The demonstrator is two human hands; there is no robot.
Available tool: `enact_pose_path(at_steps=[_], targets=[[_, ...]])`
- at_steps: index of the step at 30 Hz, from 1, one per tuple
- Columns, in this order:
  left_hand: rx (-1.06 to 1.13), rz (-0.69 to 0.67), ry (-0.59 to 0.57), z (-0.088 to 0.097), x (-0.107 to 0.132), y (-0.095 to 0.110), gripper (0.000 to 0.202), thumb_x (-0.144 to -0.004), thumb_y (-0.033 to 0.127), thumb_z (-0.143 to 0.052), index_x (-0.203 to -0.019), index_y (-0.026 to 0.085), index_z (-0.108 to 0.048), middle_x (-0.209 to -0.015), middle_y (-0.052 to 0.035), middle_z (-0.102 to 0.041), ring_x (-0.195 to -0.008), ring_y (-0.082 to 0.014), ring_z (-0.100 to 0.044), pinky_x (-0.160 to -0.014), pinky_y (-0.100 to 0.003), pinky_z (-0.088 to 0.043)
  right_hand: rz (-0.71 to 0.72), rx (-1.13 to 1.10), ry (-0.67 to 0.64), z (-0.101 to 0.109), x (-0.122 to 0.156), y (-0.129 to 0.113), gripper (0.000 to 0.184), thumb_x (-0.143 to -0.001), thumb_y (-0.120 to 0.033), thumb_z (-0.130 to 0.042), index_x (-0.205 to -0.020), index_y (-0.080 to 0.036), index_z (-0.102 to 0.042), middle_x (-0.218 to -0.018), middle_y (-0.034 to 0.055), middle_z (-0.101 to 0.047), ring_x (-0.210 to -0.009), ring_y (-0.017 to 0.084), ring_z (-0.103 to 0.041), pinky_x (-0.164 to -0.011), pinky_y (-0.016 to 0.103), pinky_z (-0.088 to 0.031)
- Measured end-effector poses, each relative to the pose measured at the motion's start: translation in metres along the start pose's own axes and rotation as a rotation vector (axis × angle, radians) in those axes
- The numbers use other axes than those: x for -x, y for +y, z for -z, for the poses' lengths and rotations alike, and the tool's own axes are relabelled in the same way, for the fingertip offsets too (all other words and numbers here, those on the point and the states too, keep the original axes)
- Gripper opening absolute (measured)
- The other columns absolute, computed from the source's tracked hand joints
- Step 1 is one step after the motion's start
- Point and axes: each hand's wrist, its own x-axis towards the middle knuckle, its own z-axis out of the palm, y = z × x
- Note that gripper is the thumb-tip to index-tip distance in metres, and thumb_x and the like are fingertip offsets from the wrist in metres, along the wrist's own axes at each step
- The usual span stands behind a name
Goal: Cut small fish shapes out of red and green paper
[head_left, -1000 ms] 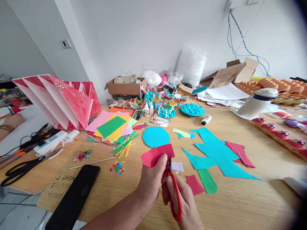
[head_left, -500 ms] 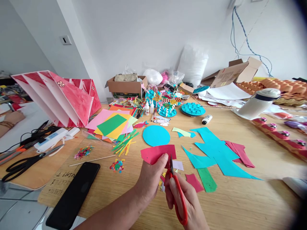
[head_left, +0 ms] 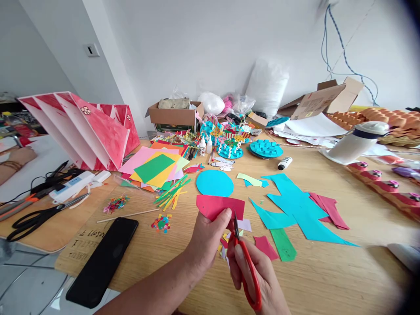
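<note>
Red paper point(head_left: 216, 204) now flatter against scissors point(head_left: 245, 262), over littered wooden table point(head_left: 328, 271).

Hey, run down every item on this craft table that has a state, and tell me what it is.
Red paper: pinched in the left hand.
Red scissors: gripped in the right hand, blades at the paper's edge.
Phone: lying flat, screen dark.
Black scissors: lying closed.
Brown box: open.
Black-capped bottle: on its side.
</note>
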Motion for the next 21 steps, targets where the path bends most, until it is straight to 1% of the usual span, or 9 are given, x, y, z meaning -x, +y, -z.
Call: enact_pose_path(at_steps=[8,12,17,21], targets=[[-0.027,-0.019,-0.021,-0.0011,-0.0006,-0.0006,0.013,-0.073,0.026,-0.059,-0.079,0.015,-0.058,-0.071,-0.0012,-0.059,-0.067,-0.0137,-0.055,-0.066,-0.027,-0.045,-0.001,0.034,-0.026,0.0026,0.0012,0.0023,0.041,-0.085,-0.054,-0.039,-0.066,-0.019,-0.047,-0.047,-0.0065,-0.036,-0.044,0.009,-0.033,-0.043,0.022,-0.027],[-0.031,-0.025,-0.050,-0.0007,-0.0010,-0.0013,0.011,-0.074,0.026,-0.057,-0.073,0.015,-0.057,-0.066,0.0006,-0.057,-0.063,-0.0121,-0.052,-0.062,-0.024,-0.044,0.020,0.049,-0.066,0.0061,-0.0008,0.0068,0.041,-0.086,-0.054,-0.038,-0.065,-0.019,-0.046,-0.045,-0.0066,-0.036,-0.043,0.009,-0.033,-0.042,0.021,-0.025],[-0.038,-0.009,-0.058,-0.0013,-0.0006,0.0003,0.015,-0.074,0.028,-0.057,-0.067,0.015,-0.055,-0.060,0.0019,-0.055,-0.059,-0.0115,-0.051,-0.060,-0.024,-0.044,0.005,0.042,-0.092,0.0083,-0.0024,0.0070,0.043,-0.085,-0.056,-0.037,-0.063,-0.020,-0.043,-0.046,-0.0071,-0.035,-0.042,0.008,-0.032,-0.041,0.020,-0.024],[-0.053,0.005,-0.055,-0.0027,-0.0002,0.0031,0.018,-0.073,0.028,-0.057,-0.062,0.015,-0.054,-0.056,0.0023,-0.053,-0.054,-0.0101,-0.048,-0.057,-0.022,-0.043,-0.024,0.048,-0.079,0.0089,-0.0004,0.0045,0.042,-0.084,-0.056,-0.039,-0.064,-0.019,-0.044,-0.046,-0.0071,-0.036,-0.042,0.008,-0.031,-0.041,0.020,-0.023]])
